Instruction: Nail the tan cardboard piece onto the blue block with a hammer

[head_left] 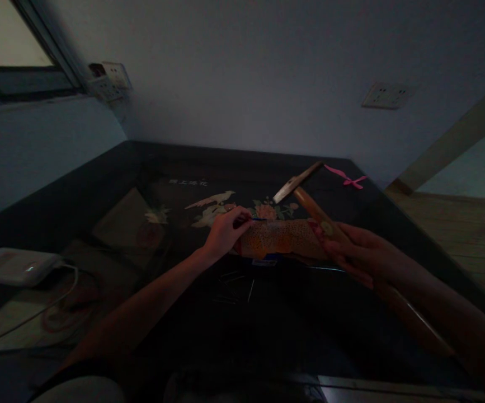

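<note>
From the left hand (227, 226), pinching a slim dark rod (259, 219), a speckled brown strip (276, 236) lies at 3 o'clock. The right hand (362, 249) grips a wooden-handled hammer (312, 206); at its 12 o'clock, a pink ribbon (353, 183).

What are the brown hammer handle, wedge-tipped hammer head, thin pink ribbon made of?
Brown hammer handle: probably wood, varnished; glossy streak.
Wedge-tipped hammer head: likely metal, satin; pale sheen at tip.
Thin pink ribbon: fabric or soft plastic, matte; too dim to settle.
</note>
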Motion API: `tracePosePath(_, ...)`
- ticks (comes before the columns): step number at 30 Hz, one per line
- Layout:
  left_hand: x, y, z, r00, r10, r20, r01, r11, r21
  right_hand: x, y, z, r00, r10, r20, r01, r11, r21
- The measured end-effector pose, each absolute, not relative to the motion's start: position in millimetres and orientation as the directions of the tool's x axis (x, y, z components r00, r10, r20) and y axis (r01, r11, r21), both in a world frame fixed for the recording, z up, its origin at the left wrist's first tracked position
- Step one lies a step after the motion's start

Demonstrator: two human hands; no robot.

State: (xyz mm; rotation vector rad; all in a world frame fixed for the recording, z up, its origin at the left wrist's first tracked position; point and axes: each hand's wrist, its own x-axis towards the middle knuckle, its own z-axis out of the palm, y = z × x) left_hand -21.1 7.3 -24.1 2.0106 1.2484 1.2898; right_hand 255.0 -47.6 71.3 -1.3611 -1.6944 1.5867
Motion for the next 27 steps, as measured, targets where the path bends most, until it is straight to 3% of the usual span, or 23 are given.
tracePosePath(4,-19.7,7.8,-28.6,0.123,0.879,0.461,0.414,-0.467,0.781,237.6,-60.7,76.6,-0.434,0.842,-0.32,0.44,-0.112,-0.891)
tracePosePath(10,-17.3,6.2,-29.3,0.081,0.897,0.434,0.423,-0.426,0.8,228.1,-66.6,88.4,-0.4,0.903,-0.157,0.521,0.083,-0.85)
tracePosePath(21,-16.6,5.9,-29.6,0.055,0.911,0.41,0.399,-0.396,0.827,216.7,-63.6,94.2,-0.442,0.897,0.028,0.674,0.352,-0.649)
tracePosePath(27,-16.5,7.4,-31.2,0.035,0.92,0.389,0.434,-0.365,0.824,209.7,-64.4,84.9,-0.483,0.868,-0.115,0.73,0.326,-0.601)
